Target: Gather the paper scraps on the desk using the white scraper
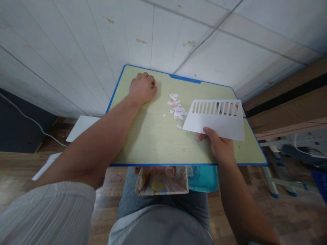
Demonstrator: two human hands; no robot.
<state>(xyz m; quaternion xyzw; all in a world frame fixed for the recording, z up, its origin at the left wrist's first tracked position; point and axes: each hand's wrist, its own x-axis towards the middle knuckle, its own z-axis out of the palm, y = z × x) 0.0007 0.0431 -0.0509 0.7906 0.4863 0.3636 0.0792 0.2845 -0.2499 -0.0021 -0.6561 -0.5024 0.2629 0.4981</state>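
Note:
My right hand (221, 148) grips a white sheet of paper (212, 122) by its near edge, thumb on top. A row of narrow slots is cut along the sheet's far side, and the sheet is tilted over the right part of the table. My left hand (143, 87) rests closed near the far left of the table; a small dark bit shows between its fingers, too little to name. Between the two hands lies a small heap of white and pinkish paper scraps (178, 110), close to the sheet's left corner.
The pale yellow table (153, 143) has a blue rim and stands against a white panelled wall (138, 34). Below its front edge are a patterned open container (163, 189) and a turquoise tray (206, 180) by my lap. Cardboard boxes (288, 102) stand close on the right.

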